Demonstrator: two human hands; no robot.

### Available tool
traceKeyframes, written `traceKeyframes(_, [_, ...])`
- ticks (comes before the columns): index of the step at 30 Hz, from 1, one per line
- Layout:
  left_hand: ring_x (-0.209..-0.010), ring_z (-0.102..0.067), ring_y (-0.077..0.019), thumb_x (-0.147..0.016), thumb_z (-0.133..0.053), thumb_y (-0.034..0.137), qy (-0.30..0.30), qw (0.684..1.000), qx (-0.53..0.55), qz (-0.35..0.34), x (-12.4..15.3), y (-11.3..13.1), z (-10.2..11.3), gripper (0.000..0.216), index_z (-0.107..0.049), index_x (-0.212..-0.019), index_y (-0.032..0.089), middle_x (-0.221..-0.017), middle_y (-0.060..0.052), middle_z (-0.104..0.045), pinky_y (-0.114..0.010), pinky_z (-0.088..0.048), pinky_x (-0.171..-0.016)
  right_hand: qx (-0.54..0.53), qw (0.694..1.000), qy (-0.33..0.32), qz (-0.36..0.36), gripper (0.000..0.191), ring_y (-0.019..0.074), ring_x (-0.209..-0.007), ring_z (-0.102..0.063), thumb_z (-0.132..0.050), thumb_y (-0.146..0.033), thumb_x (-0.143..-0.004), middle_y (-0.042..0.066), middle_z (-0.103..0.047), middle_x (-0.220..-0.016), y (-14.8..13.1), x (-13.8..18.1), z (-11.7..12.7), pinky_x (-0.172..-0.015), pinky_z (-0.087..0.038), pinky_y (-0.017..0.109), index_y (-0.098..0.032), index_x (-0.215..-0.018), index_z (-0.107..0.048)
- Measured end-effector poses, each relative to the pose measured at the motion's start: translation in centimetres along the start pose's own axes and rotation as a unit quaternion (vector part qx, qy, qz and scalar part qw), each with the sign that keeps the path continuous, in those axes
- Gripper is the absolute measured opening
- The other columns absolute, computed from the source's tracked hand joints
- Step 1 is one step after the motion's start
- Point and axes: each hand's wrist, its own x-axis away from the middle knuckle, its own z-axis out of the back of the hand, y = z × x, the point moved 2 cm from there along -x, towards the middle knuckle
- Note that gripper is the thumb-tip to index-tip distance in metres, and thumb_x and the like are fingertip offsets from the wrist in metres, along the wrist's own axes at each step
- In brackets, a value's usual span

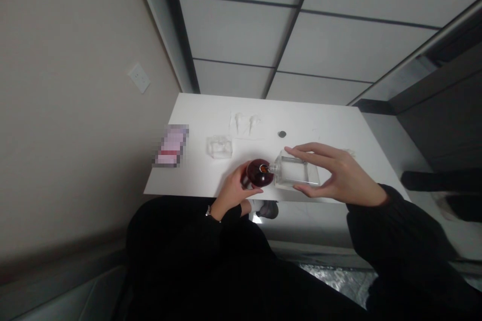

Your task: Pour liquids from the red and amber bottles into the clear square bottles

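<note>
My left hand (231,193) is closed around a small dark red bottle (258,173) near the front edge of the white table (312,123). My right hand (333,173) grips a clear rectangular glass bottle (297,170), tipped on its side. The clear bottle's neck meets the open mouth of the dark red bottle. Both sleeves are black.
A second clear glass bottle (219,147) stands to the left on the table. A pink and white blurred box (171,146) lies at the left edge. Small clear plastic pieces (244,123) and a dark round cap (282,134) lie farther back. A wall is on the left.
</note>
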Motion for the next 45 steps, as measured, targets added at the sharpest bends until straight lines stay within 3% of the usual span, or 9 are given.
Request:
traceKeyframes(27, [-0.130,-0.073,-0.0345,-0.071,-0.102,0.026,0.003,1.000,0.005,0.005,0.0,0.2,0.0,0.086,-0.062,-0.147,0.024,-0.141,-0.011,-0.075,-0.053,-0.058,-0.114,0.000,0.999,-0.033,-0.010,0.054,0.0303,-0.112,-0.079,-0.077,-0.046,-0.096,0.013,-0.079,-0.128,-0.3,-0.9,0.8,-0.092,-0.069,0.044,-0.026,-0.146,-0.071])
traceKeyframes(35, [-0.130,-0.072,-0.0354,-0.071,-0.103,0.028,0.005,1.000,-0.002,0.007,0.0,-0.1,-0.1,0.088,-0.062,-0.148,0.024,-0.141,-0.010,-0.075,-0.054,-0.057,-0.115,0.021,0.999,-0.043,0.004,0.055,0.0318,-0.112,-0.079,-0.075,-0.046,-0.097,0.015,-0.079,-0.128,-0.4,-1.1,0.9,-0.091,-0.069,0.046,-0.021,-0.147,-0.071])
traceKeyframes(45, [-0.127,-0.074,-0.0349,-0.070,-0.103,0.025,0.005,1.000,0.002,0.013,0.0,0.5,0.0,0.085,-0.064,-0.146,0.023,-0.138,-0.010,-0.076,-0.052,-0.059,-0.114,0.021,0.998,-0.051,-0.002,0.058,0.0310,-0.111,-0.079,-0.079,-0.042,-0.093,0.011,-0.079,-0.129,-0.3,-1.2,1.1,-0.090,-0.070,0.045,-0.027,-0.148,-0.071])
